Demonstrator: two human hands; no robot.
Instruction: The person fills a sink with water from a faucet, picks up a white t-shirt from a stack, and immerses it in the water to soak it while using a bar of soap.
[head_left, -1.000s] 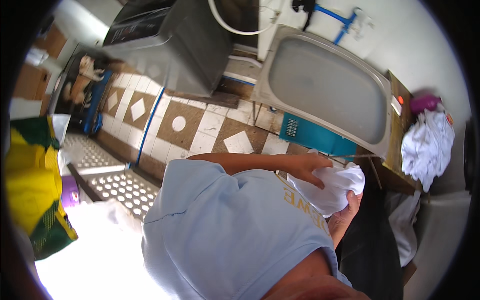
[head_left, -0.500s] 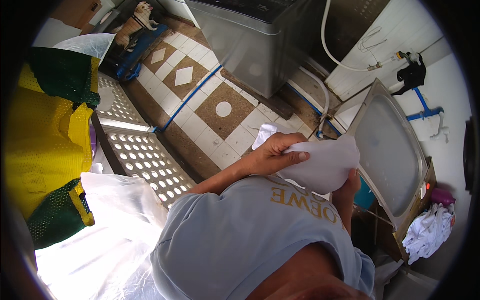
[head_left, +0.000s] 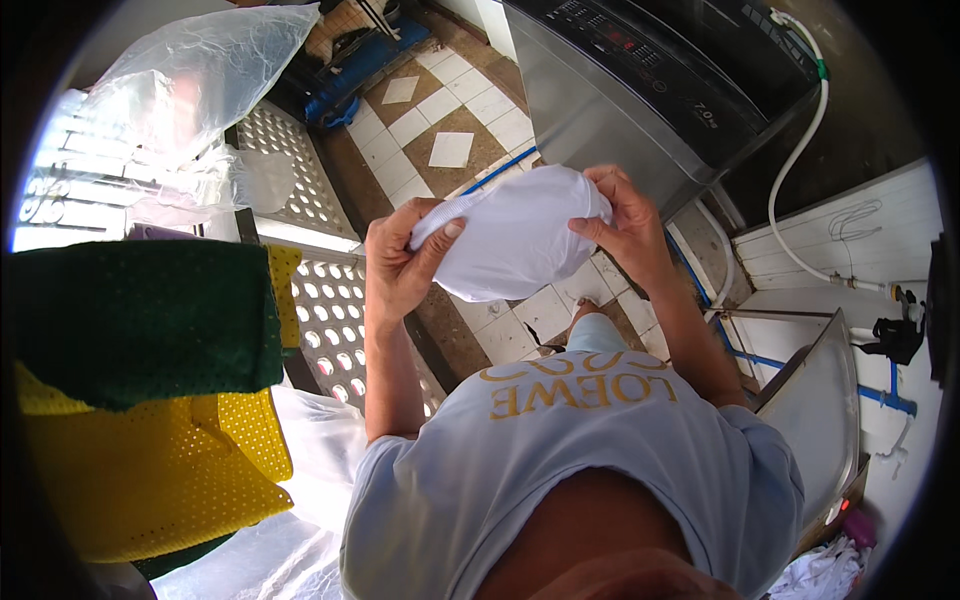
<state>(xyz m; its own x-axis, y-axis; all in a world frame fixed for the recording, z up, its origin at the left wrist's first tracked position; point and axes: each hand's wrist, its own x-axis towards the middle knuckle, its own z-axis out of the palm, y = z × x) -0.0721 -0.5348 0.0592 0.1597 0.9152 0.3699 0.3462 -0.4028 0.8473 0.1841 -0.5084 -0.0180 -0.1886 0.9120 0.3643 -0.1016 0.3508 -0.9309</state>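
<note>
A white cloth piece point(head_left: 515, 235) with a ribbed band along its left edge is stretched between my two hands in front of my chest. I cannot make out which garment it is. My left hand point(head_left: 408, 255) pinches its left end, thumb on top and fingers tucked underneath. On the other side my right hand point(head_left: 625, 220) grips the right end, its thumb pressed on the fabric. The cloth hangs clear of the tiled floor point(head_left: 495, 335), bulging a little between the hands.
At my left hang yellow and green mesh fabrics point(head_left: 150, 330) and clear plastic sheeting point(head_left: 190, 90), by a perforated panel point(head_left: 335, 320). Ahead stands a grey washing machine point(head_left: 610, 100). To the right are a metal sink point(head_left: 815, 420), a pale hose point(head_left: 800, 150) and crumpled white laundry point(head_left: 820, 572).
My hands have moved from low right to the front, away from my body. The white cloth is now spread wider between them. My view has turned toward the washing machine.
</note>
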